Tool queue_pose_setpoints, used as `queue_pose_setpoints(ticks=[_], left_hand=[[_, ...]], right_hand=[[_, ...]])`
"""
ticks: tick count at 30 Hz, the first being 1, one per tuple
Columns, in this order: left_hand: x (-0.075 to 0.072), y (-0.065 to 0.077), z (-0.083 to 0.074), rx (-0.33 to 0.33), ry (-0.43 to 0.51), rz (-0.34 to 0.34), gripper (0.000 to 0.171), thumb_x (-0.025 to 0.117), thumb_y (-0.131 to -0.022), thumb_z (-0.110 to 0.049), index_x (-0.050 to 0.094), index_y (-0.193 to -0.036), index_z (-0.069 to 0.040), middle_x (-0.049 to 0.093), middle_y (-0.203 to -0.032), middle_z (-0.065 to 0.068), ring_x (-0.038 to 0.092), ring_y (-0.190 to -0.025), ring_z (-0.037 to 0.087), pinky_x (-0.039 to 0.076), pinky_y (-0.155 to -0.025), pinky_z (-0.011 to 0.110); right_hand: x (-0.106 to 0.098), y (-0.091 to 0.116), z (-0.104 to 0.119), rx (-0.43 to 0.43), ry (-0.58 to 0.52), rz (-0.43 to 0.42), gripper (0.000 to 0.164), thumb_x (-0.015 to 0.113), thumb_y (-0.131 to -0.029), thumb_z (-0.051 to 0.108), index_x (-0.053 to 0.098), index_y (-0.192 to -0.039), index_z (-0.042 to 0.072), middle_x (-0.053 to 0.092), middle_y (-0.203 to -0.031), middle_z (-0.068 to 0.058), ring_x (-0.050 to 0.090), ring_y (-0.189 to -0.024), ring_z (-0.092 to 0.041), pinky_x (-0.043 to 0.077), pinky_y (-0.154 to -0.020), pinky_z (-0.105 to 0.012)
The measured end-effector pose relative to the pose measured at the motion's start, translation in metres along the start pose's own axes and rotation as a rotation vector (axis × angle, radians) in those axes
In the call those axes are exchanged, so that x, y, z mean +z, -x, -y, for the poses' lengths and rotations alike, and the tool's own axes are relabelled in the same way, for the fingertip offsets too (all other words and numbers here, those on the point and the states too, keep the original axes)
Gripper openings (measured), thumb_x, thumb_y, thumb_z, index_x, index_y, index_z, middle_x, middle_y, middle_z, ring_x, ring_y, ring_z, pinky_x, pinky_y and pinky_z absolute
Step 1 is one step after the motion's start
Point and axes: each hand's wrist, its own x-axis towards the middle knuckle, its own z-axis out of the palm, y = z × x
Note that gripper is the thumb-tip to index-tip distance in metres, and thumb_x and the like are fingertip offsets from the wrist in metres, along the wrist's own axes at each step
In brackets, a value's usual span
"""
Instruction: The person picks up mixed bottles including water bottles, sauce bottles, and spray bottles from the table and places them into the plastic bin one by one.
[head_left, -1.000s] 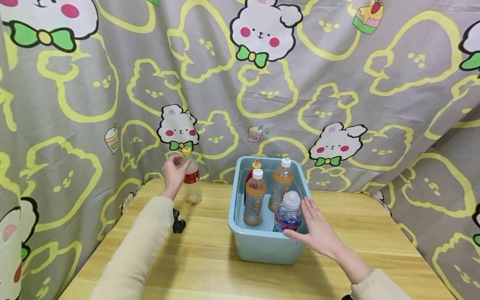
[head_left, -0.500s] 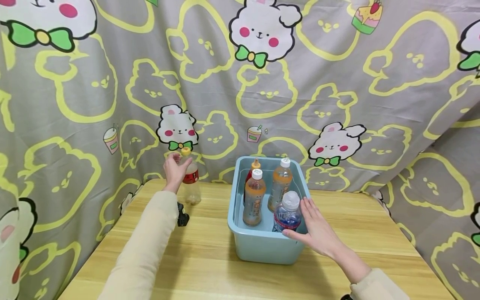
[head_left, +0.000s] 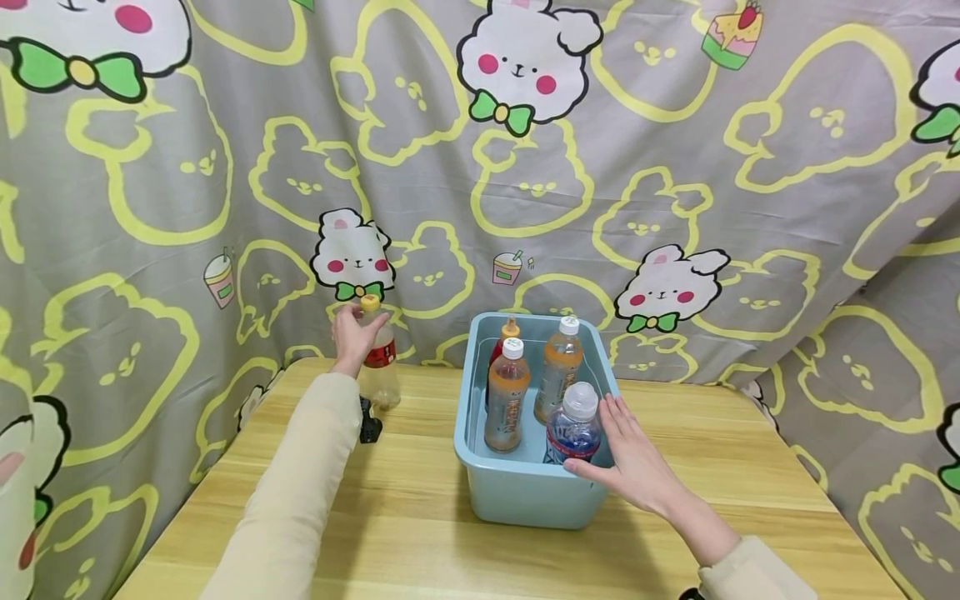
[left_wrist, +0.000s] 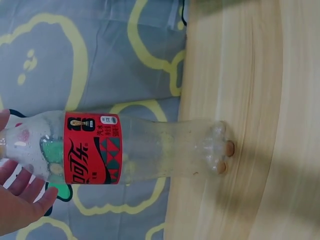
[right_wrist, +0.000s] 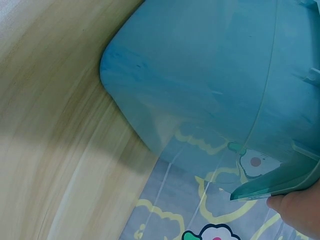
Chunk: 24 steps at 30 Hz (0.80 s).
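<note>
In the head view my left hand (head_left: 354, 337) is at the neck of a clear cola bottle (head_left: 381, 352) with a yellow cap and red label, standing upright on the table at the back left. In the left wrist view, the thumb and fingers lie on opposite sides of the neck of the cola bottle (left_wrist: 145, 150). My right hand (head_left: 637, 458) rests at the near right corner of a light blue tub (head_left: 536, 496), fingers straight along the side and thumb at the near rim. In the right wrist view, one digit (right_wrist: 300, 210) touches the edge of the tub (right_wrist: 200, 75).
Inside the tub stand two orange-drink bottles (head_left: 507, 408) (head_left: 561, 375) with white caps, a red bottle (head_left: 495, 354) with an orange top, and a clear bottle (head_left: 573, 437) with a blue and red label. A patterned curtain (head_left: 435, 167) hangs behind the wooden table (head_left: 427, 500).
My left hand has shifted slightly right toward the cola bottle, its thumb now reaching farther past the neck. The bottle, the tub and my right hand stay in place.
</note>
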Motion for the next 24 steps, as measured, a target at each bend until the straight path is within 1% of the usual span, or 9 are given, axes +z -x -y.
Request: queue_pose_setpoints(ticks=[5,9,15,21,24], left_hand=[[0.0013,-0.0028,-0.0012,-0.008,0.004,0.008,0.052,0.064,-0.081,-0.025,0.047,-0.118,0.006,0.048,-0.114,0.021,0.042,-0.106,0.034,0.033,-0.091,0.043],[0.0021,-0.0052,-0.0036,-0.014,0.040,-0.014,0.050,0.063,-0.081,-0.022,0.047,-0.120,0.005,0.050,-0.114,0.021,0.045,-0.106,0.033,0.035,-0.091,0.042],[0.0035,-0.0057,-0.0059,-0.011,0.120,-0.063,0.044,0.065,-0.081,-0.016,0.050,-0.117,0.005,0.054,-0.108,0.020,0.049,-0.100,0.031,0.038,-0.087,0.039],[0.0039,-0.0053,-0.0069,-0.016,0.142,-0.081,0.042,0.066,-0.079,-0.014,0.053,-0.116,0.003,0.056,-0.106,0.019,0.050,-0.099,0.029,0.039,-0.088,0.039],[0.0046,-0.0050,-0.0094,0.003,0.146,-0.083,0.039,0.068,-0.078,-0.013,0.056,-0.113,0.002,0.058,-0.105,0.019,0.052,-0.098,0.029,0.040,-0.087,0.038]], right_hand=[[0.0000,0.0000,0.0002,-0.001,0.006,-0.002,0.101,0.057,-0.073,0.061,0.019,-0.137,-0.007,0.013,-0.144,-0.022,0.006,-0.132,-0.034,0.017,-0.101,-0.051],[-0.0001,0.0003,0.0000,0.000,0.005,-0.003,0.101,0.057,-0.073,0.061,0.019,-0.137,-0.007,0.013,-0.144,-0.022,0.006,-0.132,-0.034,0.016,-0.101,-0.051],[-0.0002,0.0003,-0.0004,0.001,0.010,-0.001,0.101,0.057,-0.073,0.061,0.019,-0.137,-0.007,0.013,-0.144,-0.022,0.006,-0.132,-0.034,0.016,-0.102,-0.051],[-0.0003,0.0005,0.0001,0.000,0.011,-0.003,0.101,0.057,-0.073,0.061,0.019,-0.137,-0.007,0.013,-0.144,-0.022,0.006,-0.132,-0.033,0.017,-0.102,-0.051],[-0.0004,0.0004,0.0002,0.000,0.012,-0.007,0.101,0.057,-0.073,0.061,0.019,-0.137,-0.007,0.013,-0.143,-0.022,0.007,-0.132,-0.034,0.017,-0.101,-0.051]])
